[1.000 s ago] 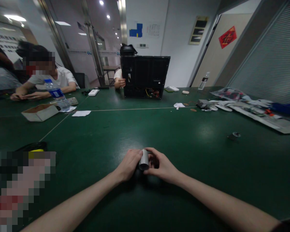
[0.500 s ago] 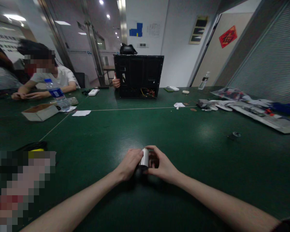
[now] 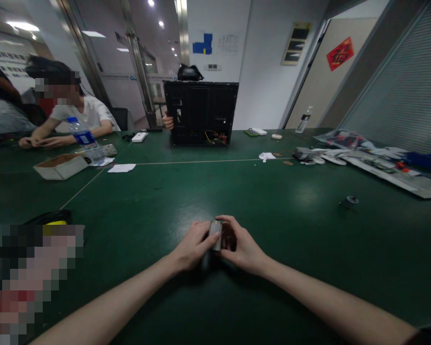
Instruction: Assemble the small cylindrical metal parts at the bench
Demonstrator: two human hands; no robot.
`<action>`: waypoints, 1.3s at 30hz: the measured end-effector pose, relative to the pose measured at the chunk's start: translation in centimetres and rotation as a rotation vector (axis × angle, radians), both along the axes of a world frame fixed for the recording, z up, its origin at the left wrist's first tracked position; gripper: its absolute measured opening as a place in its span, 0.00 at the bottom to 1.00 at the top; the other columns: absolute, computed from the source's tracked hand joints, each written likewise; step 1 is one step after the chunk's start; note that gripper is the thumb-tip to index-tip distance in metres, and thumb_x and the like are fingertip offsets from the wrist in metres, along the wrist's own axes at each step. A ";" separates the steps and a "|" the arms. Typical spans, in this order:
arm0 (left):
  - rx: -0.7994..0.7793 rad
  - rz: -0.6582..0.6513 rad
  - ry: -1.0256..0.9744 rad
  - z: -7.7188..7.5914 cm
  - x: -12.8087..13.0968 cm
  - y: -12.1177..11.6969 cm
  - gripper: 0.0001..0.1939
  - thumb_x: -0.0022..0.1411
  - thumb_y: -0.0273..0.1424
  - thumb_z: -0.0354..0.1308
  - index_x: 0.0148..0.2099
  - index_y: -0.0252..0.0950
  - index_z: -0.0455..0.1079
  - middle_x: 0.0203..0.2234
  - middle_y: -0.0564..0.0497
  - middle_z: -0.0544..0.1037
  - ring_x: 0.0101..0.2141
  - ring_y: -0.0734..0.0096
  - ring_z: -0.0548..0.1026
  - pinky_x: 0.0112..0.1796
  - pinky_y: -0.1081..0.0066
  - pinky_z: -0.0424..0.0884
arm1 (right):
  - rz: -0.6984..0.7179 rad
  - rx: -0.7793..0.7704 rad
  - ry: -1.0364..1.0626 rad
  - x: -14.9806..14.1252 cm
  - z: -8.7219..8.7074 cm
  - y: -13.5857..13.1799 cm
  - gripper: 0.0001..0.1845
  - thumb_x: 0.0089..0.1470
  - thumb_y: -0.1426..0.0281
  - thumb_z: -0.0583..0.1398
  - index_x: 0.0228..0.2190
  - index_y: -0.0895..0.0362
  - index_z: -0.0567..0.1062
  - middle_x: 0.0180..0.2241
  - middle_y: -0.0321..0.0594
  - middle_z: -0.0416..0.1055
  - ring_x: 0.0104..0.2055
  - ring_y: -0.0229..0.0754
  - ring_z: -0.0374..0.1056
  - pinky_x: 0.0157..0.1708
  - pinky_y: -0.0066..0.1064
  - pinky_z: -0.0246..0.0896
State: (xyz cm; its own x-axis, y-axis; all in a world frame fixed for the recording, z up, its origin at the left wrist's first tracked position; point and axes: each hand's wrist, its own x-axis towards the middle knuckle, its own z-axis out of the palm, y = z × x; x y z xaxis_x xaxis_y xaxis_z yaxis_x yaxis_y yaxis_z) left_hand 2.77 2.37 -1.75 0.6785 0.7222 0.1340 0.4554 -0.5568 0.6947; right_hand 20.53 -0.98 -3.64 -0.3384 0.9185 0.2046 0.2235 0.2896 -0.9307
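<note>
Low over the green table (image 3: 158, 196), in the middle of the view, a small silver metal cylinder (image 3: 216, 231), motor-like in look, is held between my two hands. My left hand (image 3: 192, 247) grips it from the left, thumb laid across its front face. Curved around its right side is my right hand (image 3: 246, 247), with the forefinger at the far end and the thumb at the near end. A brassy edge shows at the far end. Fingers hide much of the cylinder's sides and its underside.
A small dark part with a silvery end (image 3: 349, 201) lies to the right. On the left are a white open box (image 3: 61, 168) and a water bottle (image 3: 86, 139). Another person's hand (image 3: 168, 120) holds a black panel (image 3: 201, 112) upright at the back.
The cylinder has turned in my hands: a flatter, duller face shows instead of the shiny round side. My left thumb has moved onto its front. The black panel has shifted slightly left.
</note>
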 end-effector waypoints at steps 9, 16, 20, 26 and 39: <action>-0.054 -0.005 -0.098 0.1 0.1 -0.2 0.29 0.70 0.42 0.29 0.36 0.32 0.69 0.33 0.46 0.75 0.35 0.65 0.69 0.45 0.65 0.61 | 0.026 0.089 -0.041 0.1 0.1 -0.4 0.36 0.41 0.81 0.60 0.51 0.52 0.56 0.35 0.35 0.67 0.26 0.31 0.63 0.23 0.22 0.60; -0.039 -0.033 -0.121 0.3 0.0 -0.3 0.28 0.70 0.41 0.29 0.37 0.33 0.68 0.34 0.46 0.74 0.36 0.64 0.69 0.44 0.64 0.61 | 0.024 0.118 -0.054 -0.1 0.1 -0.7 0.35 0.41 0.81 0.59 0.50 0.51 0.55 0.35 0.35 0.65 0.26 0.31 0.61 0.23 0.21 0.59; 0.050 -0.056 -0.112 0.4 -0.1 -0.3 0.28 0.68 0.46 0.31 0.41 0.33 0.67 0.36 0.45 0.74 0.37 0.62 0.69 0.44 0.62 0.61 | 0.006 0.178 -0.050 0.0 -0.3 -0.7 0.33 0.43 0.80 0.58 0.50 0.51 0.55 0.34 0.34 0.64 0.25 0.30 0.61 0.23 0.22 0.59; 0.123 -0.079 -0.124 0.6 -0.1 -0.5 0.28 0.66 0.50 0.34 0.41 0.33 0.65 0.32 0.47 0.73 0.34 0.63 0.68 0.41 0.62 0.62 | -0.010 0.292 -0.086 0.2 -0.8 -0.5 0.34 0.43 0.81 0.58 0.51 0.51 0.55 0.36 0.36 0.64 0.28 0.32 0.62 0.26 0.23 0.60; 0.225 -0.057 -0.115 0.5 0.0 -0.9 0.10 0.61 0.35 0.44 0.37 0.35 0.62 0.29 0.50 0.68 0.32 0.65 0.65 0.41 0.64 0.61 | 0.024 0.484 -0.190 0.6 -0.5 -0.3 0.29 0.48 0.80 0.55 0.51 0.49 0.55 0.39 0.39 0.62 0.31 0.35 0.61 0.28 0.26 0.61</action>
State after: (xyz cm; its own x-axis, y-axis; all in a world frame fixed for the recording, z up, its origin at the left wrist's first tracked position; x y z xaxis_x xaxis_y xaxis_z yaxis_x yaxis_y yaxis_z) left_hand 2.72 1.44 -1.27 0.6881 0.6266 0.3659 0.3441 -0.7258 0.5957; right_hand 21.16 -1.25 -4.14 -0.4302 0.7259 0.5366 0.3638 0.6835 -0.6329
